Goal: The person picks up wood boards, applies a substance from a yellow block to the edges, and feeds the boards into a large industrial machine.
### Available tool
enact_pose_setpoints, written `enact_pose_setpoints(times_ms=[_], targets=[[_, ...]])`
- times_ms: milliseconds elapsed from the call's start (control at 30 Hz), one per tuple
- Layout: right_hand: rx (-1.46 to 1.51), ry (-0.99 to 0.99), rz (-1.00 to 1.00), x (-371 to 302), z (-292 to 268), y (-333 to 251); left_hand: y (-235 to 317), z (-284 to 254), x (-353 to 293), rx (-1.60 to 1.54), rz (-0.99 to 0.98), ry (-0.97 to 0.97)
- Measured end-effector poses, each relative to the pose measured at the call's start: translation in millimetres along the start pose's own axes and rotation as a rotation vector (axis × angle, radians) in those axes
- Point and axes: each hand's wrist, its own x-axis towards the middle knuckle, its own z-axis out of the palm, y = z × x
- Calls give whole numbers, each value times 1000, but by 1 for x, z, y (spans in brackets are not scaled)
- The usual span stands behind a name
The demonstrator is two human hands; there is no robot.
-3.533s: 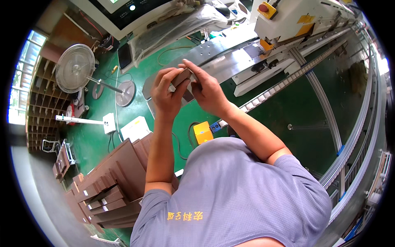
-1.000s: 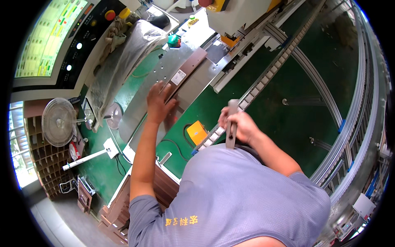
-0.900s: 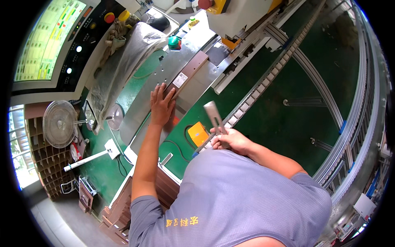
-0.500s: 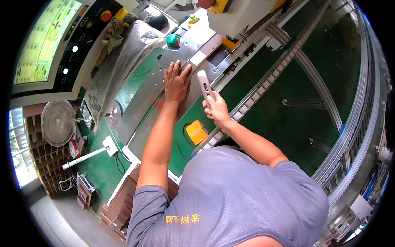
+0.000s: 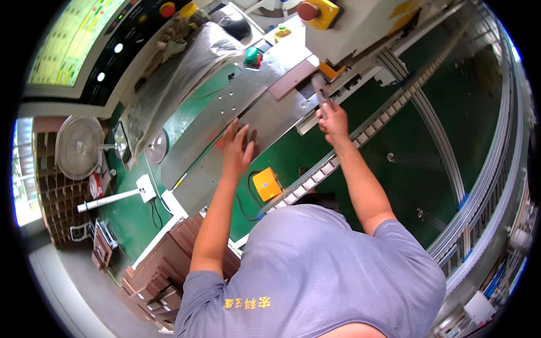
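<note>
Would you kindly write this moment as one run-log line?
left hand: open over steel table | right hand: gripping grey bar | brown board: on steel table, near grey bar, contact unclear

A head-worn fisheye, the left of a side-by-side pair, looks steeply down from above the wearer's grey shirt (image 5: 315, 265), which looms nearest below. It faces forward across the steel tabletop (image 5: 276, 127) at middle range, reaching the pedestal fan (image 5: 79, 147) leftward and curved metal rails (image 5: 499, 152) along the right rim.
</note>
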Motion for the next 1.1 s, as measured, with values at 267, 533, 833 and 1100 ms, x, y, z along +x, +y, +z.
enact_pose_setpoints(times_ms=[267, 533, 833, 1100], targets=[[-5, -36, -51, 83, -53, -29, 24, -87, -181, -36, -593, 239], [-94, 85, -239, 164, -181, -62, -47, -184, -334, 375, -779, 635], [-102, 18, -451, -56, -69, 19, -110, -367, -596, 954, -1565, 1305], [-401, -384, -260, -183, 87, 85, -195, -496, -640, 479, -2058, 1264]])
